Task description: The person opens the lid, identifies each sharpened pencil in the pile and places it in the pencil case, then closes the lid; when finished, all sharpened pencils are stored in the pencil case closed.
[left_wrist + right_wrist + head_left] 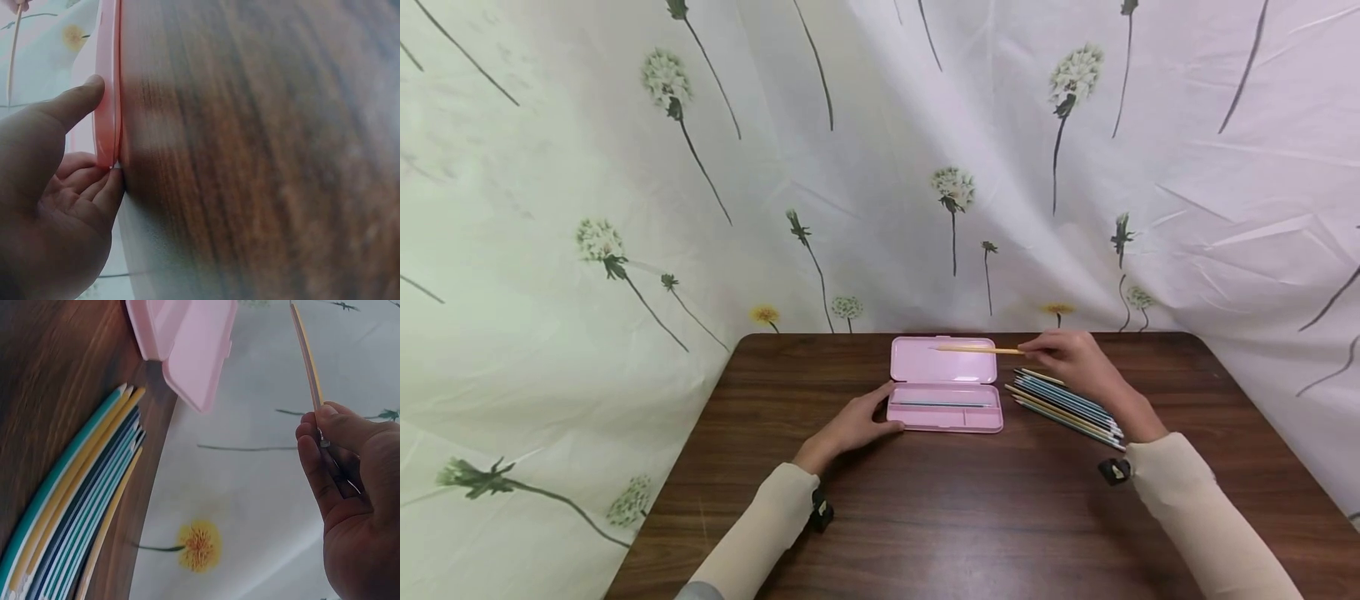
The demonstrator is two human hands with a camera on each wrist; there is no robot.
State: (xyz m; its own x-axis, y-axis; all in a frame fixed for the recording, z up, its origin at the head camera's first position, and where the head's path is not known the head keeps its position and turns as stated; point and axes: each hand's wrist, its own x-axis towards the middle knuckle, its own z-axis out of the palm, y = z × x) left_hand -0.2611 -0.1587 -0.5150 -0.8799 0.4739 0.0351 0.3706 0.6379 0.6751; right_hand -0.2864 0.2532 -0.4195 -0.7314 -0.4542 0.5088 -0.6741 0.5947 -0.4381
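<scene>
A pink pencil case lies unfolded on the table, its lid leaning back behind the compartments. One blue pencil rests inside the long compartment. My left hand holds the case's left end, thumb on the front side and fingers round the corner, as the left wrist view also shows. With thumb and fingertips my right hand pinches a yellow pencil near one end, level above the lid. Below that hand, a bunch of pencils in blue, yellow and green lies right of the case.
The dark wooden table has its back edge just behind the case. A white cloth with dandelion prints hangs behind and round the sides. Dark wrist cameras sit on both sleeves.
</scene>
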